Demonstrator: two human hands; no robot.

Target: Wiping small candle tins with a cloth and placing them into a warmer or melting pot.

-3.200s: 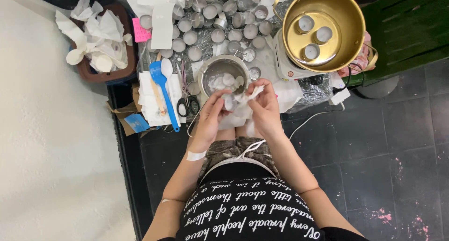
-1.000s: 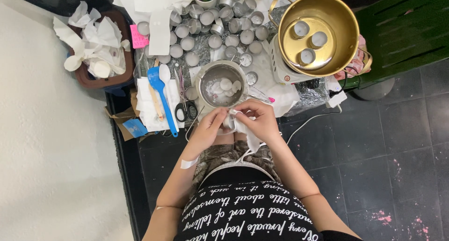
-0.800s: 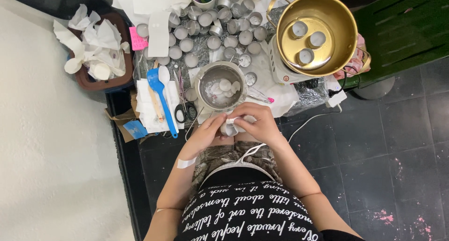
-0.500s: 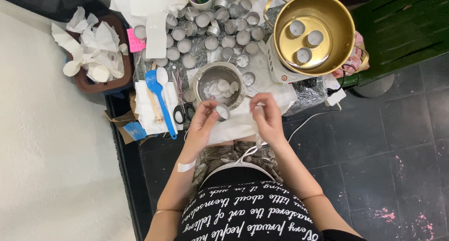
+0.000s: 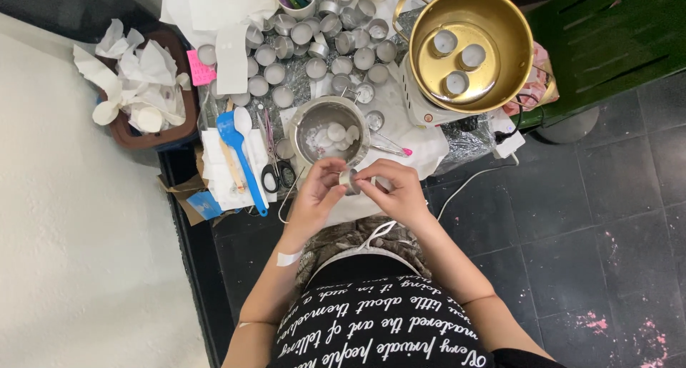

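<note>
I see my left hand (image 5: pixel 318 189) and right hand (image 5: pixel 393 189) pinching a small tin candle cup (image 5: pixel 349 180) by its rim; it looks light, thin-walled, easily dented.

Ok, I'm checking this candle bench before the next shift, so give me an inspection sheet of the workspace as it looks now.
Surface: low table under white sheets, crowded.
Job's things: small metal cup held between both hands; steel pot with white wax discs just beyond; gold pot holding three filled cups.
Clutter: rows of metal cups, blue spatula, white spoon, scissors, brown tray of crumpled paper.
Grippers: left hand and right hand both pinch the cup.
Cables: white cord trails from the table edge to the floor.
Surroundings: dark tiled floor with pink flecks; green bench.
</note>
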